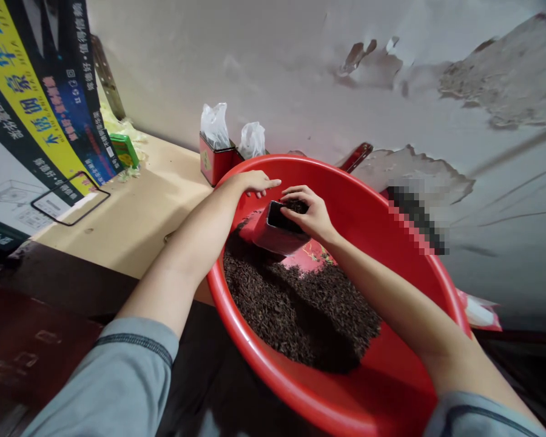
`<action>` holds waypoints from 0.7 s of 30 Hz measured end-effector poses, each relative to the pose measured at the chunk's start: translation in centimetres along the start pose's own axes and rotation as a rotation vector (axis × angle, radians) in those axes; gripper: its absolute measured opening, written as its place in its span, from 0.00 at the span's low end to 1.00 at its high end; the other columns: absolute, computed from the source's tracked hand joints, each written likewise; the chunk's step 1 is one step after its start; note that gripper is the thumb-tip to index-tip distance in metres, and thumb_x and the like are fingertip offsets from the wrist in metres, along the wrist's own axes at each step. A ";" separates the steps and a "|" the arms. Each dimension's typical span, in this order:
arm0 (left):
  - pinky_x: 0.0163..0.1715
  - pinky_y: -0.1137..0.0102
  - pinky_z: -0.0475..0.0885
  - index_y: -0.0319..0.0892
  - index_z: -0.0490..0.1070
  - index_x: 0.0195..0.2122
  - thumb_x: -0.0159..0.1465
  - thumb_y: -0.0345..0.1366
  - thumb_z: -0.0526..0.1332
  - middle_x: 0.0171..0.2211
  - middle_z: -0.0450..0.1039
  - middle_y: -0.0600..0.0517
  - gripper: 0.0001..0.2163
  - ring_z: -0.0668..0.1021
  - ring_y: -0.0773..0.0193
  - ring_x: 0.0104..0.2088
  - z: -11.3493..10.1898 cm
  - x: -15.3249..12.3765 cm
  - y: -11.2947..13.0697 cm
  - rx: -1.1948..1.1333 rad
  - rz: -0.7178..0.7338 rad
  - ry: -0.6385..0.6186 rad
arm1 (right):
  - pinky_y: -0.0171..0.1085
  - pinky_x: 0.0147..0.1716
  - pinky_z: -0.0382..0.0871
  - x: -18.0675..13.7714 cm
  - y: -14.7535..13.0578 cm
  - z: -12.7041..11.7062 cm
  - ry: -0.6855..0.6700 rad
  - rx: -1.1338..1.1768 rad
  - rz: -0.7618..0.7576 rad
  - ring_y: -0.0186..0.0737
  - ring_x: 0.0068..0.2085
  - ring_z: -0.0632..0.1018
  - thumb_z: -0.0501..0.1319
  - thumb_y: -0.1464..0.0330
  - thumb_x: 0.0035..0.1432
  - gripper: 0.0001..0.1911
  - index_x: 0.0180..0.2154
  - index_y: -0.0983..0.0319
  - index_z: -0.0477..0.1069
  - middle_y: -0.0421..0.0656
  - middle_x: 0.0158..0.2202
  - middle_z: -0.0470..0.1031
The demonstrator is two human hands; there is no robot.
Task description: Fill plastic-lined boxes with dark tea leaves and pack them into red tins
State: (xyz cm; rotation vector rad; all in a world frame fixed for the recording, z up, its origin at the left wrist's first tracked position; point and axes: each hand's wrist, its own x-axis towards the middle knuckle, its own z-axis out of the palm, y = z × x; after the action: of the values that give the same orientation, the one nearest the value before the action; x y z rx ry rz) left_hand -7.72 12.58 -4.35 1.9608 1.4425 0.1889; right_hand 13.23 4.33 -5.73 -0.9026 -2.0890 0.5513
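A large red plastic basin (235, 329) holds a heap of dark, dried loose tea leaves (300, 309). Inside it, toward the far side, stands a rectangular tin (279, 238) with its dark mouth facing up. My right hand (313, 213) is over the mouth of this tin, its fingers curved around a small clump of the tea. Near the basin's far left rim, my left hand (256, 182) is empty, with the index finger stretched out and the other fingers partly bent. It is apart from the tin. The inside of the tin is mostly in shadow.
Behind the basin, a red tin (216, 159) is lined with a clear plastic bag, beside another bag (252, 141). A printed carton (40, 109) and a green box (126, 150) are on the wooden board (173, 167) at left. A peeling wall (291, 73) rises behind.
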 end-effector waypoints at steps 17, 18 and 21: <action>0.42 0.67 0.75 0.41 0.77 0.55 0.70 0.51 0.58 0.50 0.82 0.43 0.22 0.83 0.53 0.48 0.6 1.1 -0.8 -0.059 0.006 0.009 | 0.63 0.66 0.62 -4.0 -2.3 -5.1 -0.033 -0.377 -0.063 0.58 0.66 0.67 0.68 0.61 0.61 0.34 0.67 0.52 0.64 0.51 0.65 0.66; 0.43 0.67 0.75 0.42 0.78 0.54 0.70 0.52 0.58 0.48 0.82 0.44 0.22 0.83 0.53 0.48 0.6 1.2 -0.9 -0.058 0.003 0.022 | 0.62 0.67 0.62 -5.6 -3.2 -5.1 -0.055 -0.371 -0.094 0.57 0.67 0.66 0.66 0.62 0.63 0.34 0.69 0.51 0.62 0.51 0.65 0.65; 0.45 0.67 0.73 0.43 0.79 0.53 0.70 0.52 0.57 0.44 0.82 0.47 0.22 0.82 0.55 0.47 0.8 1.7 -1.0 -0.041 0.006 0.058 | 0.58 0.67 0.64 -11.1 -5.1 -4.2 -0.449 -0.239 -0.190 0.55 0.69 0.65 0.66 0.67 0.63 0.41 0.72 0.46 0.54 0.51 0.70 0.59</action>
State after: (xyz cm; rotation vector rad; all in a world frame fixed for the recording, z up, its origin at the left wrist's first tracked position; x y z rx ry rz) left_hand -7.49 13.94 -5.98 1.9405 1.4580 0.2778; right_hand 19.37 -6.99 -5.42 -0.7454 -2.6599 0.4376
